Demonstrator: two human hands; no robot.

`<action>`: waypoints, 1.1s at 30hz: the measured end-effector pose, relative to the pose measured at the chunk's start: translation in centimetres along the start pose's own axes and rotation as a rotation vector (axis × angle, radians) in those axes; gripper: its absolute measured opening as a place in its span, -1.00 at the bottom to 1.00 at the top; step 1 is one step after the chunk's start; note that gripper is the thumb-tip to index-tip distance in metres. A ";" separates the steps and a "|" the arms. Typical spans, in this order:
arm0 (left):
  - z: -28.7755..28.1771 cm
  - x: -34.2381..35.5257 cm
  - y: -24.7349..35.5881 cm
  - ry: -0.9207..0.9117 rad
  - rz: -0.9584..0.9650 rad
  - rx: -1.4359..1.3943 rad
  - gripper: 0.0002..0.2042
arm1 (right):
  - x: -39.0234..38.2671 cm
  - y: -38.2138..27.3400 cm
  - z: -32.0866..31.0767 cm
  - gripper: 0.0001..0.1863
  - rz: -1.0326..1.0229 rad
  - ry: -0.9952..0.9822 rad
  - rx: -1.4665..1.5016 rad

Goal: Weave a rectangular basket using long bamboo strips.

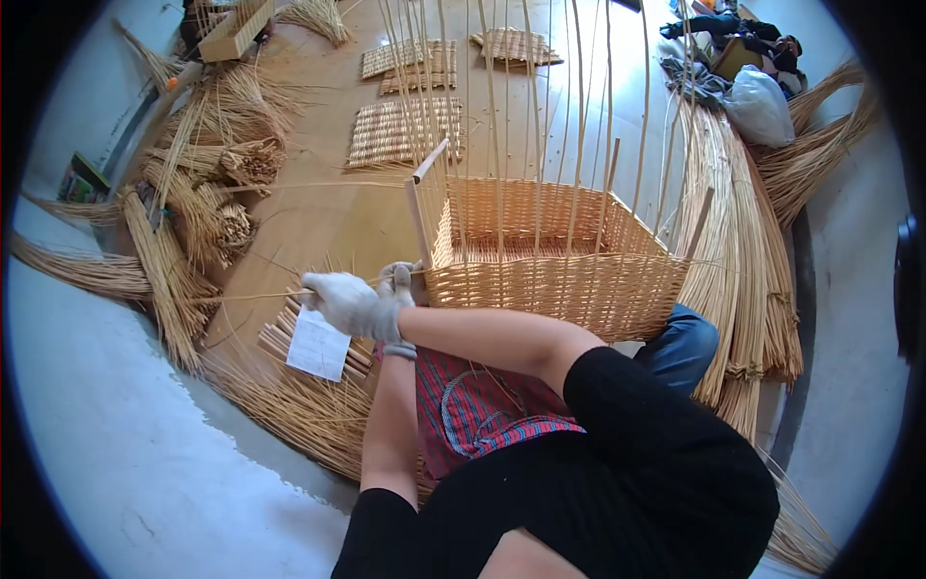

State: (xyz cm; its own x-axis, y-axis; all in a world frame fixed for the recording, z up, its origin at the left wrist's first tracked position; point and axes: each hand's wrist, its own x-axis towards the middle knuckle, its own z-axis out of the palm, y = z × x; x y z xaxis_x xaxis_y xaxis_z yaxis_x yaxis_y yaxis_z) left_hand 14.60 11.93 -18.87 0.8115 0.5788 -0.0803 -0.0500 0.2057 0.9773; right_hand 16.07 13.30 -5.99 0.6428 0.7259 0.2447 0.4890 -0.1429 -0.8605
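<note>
Tan floor (323,217) spreads across the room, woven mats (400,135) lying at the far side, long cane bundles (728,251) running down the right. Front and centre, it's 1 woven basket (559,289), tall stakes (582,96) rising from its walls, its near-left corner right by 2 gloved hands! Right hand (340,301) reaches across, fingers closed around a thin strand (251,297) stretching out leftward. Left hand (400,278) is at that corner, fingers bent, partly covered; can't tell whether it grips anything. Just below, white paper (316,347) lies over some sticks (275,340).
</note>
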 end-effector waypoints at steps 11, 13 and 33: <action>-1.2 8.2 -0.9 -0.259 -0.355 0.079 -0.61 | 10.4 -0.4 -9.3 -0.71 -0.108 -0.091 -0.529; -1.6 8.3 -0.5 -0.332 -0.302 0.176 -0.61 | 11.1 -0.6 -9.7 -0.65 -0.001 -0.195 -0.759; 0.9 2.9 3.4 -0.446 -0.049 0.104 -0.78 | -11.6 4.3 -12.7 -0.39 0.308 0.174 -0.529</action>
State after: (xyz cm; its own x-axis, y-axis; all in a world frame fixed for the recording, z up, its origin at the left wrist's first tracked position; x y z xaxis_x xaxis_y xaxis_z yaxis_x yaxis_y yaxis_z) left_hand 17.33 13.64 -15.60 0.9838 0.1700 -0.0569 0.0347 0.1309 0.9908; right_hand 18.17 -4.28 -6.88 0.8653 0.4845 0.1284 0.4627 -0.6735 -0.5765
